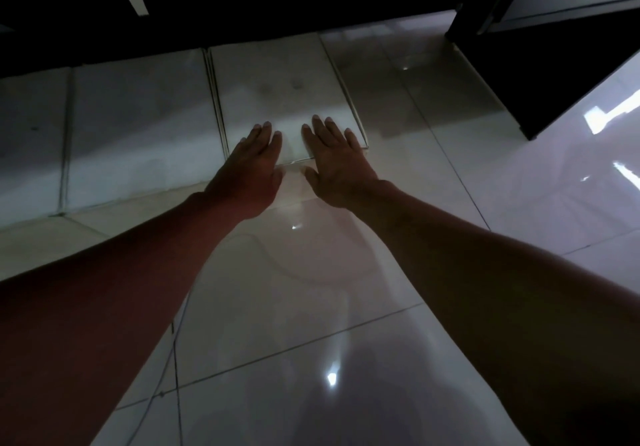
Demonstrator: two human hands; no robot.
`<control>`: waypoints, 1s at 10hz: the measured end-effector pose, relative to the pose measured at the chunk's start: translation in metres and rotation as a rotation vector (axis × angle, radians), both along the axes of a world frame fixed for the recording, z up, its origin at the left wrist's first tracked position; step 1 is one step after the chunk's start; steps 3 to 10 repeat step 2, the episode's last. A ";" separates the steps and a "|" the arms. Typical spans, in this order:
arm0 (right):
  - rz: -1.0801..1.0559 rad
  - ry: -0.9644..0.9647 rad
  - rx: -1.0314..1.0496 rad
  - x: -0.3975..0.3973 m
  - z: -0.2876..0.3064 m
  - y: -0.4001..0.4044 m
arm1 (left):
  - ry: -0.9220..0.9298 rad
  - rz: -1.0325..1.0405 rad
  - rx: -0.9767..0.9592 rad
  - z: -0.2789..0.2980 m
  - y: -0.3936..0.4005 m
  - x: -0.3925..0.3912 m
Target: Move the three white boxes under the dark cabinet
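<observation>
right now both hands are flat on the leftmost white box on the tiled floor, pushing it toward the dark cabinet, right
Not quite: the head view shows the left hand and right hand flat on the rightmost white box, not the leftmost. The rest holds.

head: worn, wide-angle | faces forward-down | close above glossy tiled floor | single view

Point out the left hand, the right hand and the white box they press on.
left hand (254, 172), head view, back of the hand.
right hand (334, 165), head view, back of the hand.
white box (277, 85), head view, bare top face.
</observation>
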State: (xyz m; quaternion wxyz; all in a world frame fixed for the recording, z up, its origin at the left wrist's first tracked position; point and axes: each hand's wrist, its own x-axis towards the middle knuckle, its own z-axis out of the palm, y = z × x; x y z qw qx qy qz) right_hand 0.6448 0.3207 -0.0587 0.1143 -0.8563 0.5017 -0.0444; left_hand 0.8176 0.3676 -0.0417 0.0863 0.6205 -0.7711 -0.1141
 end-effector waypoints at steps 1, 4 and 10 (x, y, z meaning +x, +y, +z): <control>-0.003 -0.047 0.010 0.000 0.009 0.011 | 0.015 0.046 0.044 0.012 0.004 0.000; -0.018 -0.119 -0.034 0.001 0.022 0.025 | -0.007 0.115 -0.085 0.031 0.013 0.001; -0.018 -0.119 -0.034 0.001 0.022 0.025 | -0.007 0.115 -0.085 0.031 0.013 0.001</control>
